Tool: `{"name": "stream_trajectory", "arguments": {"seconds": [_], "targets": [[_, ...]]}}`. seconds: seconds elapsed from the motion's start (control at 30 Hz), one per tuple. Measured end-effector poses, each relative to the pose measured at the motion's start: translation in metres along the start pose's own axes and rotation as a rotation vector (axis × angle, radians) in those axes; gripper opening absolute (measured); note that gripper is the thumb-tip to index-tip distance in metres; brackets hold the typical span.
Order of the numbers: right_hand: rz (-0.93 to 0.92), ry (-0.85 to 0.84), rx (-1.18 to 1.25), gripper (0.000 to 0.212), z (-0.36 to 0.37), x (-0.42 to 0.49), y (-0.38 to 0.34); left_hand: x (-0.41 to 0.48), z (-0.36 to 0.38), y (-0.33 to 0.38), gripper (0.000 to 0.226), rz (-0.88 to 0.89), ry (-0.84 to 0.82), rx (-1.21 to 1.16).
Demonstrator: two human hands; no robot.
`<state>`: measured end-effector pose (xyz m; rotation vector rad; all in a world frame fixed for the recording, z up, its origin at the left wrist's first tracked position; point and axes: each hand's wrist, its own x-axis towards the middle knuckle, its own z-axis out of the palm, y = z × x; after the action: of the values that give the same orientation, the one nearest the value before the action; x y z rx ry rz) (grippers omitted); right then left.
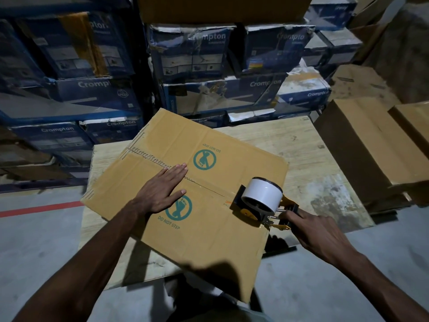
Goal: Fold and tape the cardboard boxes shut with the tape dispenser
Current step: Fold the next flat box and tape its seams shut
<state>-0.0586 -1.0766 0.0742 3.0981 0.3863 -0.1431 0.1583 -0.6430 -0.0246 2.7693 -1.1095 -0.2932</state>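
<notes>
Nearest, at 4 o'clock, the right hand (318,231) gripped the handle of the tape dispenser (262,201), fingers curled round it. The dispenser sat on the cardboard box (209,240), at the right-hand end of the flap seam (204,185). The seam's long axis ran from the dispenser toward 10 o'clock, so the pull would likely travel that way. The left hand (160,191) lay flat across the seam in that path, fingers straight and pressed together, thumb spread. Whether tape had adhered could not be confirmed in the dim light. The box rested on a wooden table (301,145); at 12 o'clock stood blue cartons (192,54).
</notes>
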Motion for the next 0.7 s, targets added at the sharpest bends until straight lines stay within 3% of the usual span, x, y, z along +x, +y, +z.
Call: {"name": "stream_trajectory", "arguments": {"seconds": [0.2,0.43,0.6,0.7], "targets": [[0.009,0.013,-0.002,0.041,0.002,-0.006,0.002,0.001,0.004,0.035,0.096,-0.019,-0.043,0.006],[0.019,0.012,0.024,0.038,0.003,-0.007,0.002,0.011,0.014,0.171,0.123,0.095,-0.136,-0.132],[0.049,-0.008,0.083,0.035,0.003,-0.009,0.004,0.014,0.027,0.251,0.157,-0.171,-0.064,-0.168],[0.061,-0.032,0.094,0.036,0.005,-0.010,0.006,0.014,0.030,0.259,0.155,-0.252,-0.055,-0.149]]}}
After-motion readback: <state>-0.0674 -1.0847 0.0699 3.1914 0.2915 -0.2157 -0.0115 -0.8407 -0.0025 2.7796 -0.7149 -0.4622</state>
